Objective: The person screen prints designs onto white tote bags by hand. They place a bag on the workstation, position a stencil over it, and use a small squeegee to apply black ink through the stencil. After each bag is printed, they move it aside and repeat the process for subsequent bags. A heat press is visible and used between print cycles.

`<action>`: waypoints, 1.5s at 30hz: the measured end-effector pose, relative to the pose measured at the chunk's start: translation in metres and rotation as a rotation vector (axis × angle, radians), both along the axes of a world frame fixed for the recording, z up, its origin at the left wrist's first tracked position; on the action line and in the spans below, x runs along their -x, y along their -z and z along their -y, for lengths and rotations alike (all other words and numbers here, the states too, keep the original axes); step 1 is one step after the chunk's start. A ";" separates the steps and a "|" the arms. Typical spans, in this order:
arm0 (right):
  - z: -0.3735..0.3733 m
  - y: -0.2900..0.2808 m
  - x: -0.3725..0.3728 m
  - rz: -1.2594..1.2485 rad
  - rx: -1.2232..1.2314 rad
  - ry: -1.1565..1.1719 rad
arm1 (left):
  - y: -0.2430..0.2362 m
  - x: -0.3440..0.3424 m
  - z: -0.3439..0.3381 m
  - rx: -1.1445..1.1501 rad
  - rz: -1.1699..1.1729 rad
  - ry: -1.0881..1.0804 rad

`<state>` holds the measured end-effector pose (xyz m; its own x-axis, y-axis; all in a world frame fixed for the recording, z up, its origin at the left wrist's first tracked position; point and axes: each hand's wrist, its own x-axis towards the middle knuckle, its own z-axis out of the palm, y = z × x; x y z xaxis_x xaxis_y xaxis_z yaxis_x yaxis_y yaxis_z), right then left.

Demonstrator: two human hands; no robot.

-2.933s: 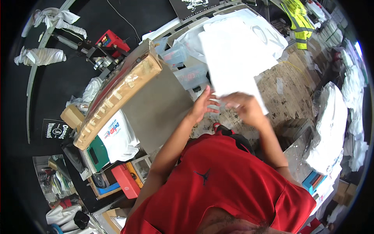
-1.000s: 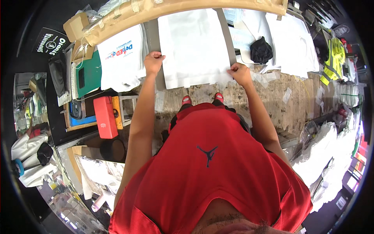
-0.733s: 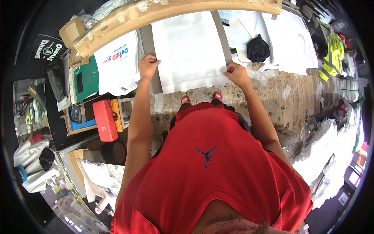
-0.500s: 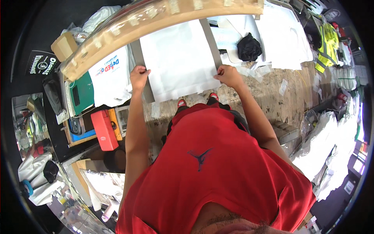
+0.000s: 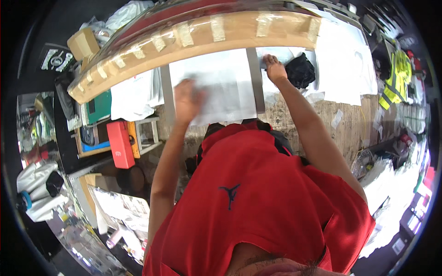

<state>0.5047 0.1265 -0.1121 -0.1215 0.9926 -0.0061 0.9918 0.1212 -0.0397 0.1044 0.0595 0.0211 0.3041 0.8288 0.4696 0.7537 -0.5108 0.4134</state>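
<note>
A white sheet [image 5: 221, 92] lies on a grey board [image 5: 255, 83], under a long brown, tape-patched edge [image 5: 202, 34] of a raised panel. My left hand [image 5: 189, 99], smeared by motion, is over the sheet's left half, its fingers unclear. Just right of the board, my right hand [image 5: 275, 68] reaches to the work surface with curled fingers. What lies under those fingertips is too small to make out. A crumpled black cloth [image 5: 300, 71] sits directly beside it on the right.
White sheets [image 5: 345, 64] are piled at the right, near hanging yellow vests [image 5: 393, 78]. On the left are white printed items [image 5: 131, 96], a green board [image 5: 99, 106], a red case [image 5: 119, 145] and a cardboard box [image 5: 83, 43]. Wooden flooring [image 5: 308, 129] shows below.
My right hand has left the sheet's right edge and moved up beside the black cloth. My left hand has shifted rightward onto the sheet. The taped edge appears lower in view.
</note>
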 end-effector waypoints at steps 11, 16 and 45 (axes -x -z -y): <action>-0.004 -0.007 -0.015 -0.067 0.024 -0.128 | -0.004 -0.045 0.061 0.459 -0.332 0.262; -0.007 -0.016 -0.004 -0.086 0.097 0.037 | -0.012 -0.043 0.062 0.522 -0.212 0.318; -0.093 -0.152 0.205 -0.249 0.234 -0.413 | 0.008 -0.019 0.058 0.301 0.083 0.428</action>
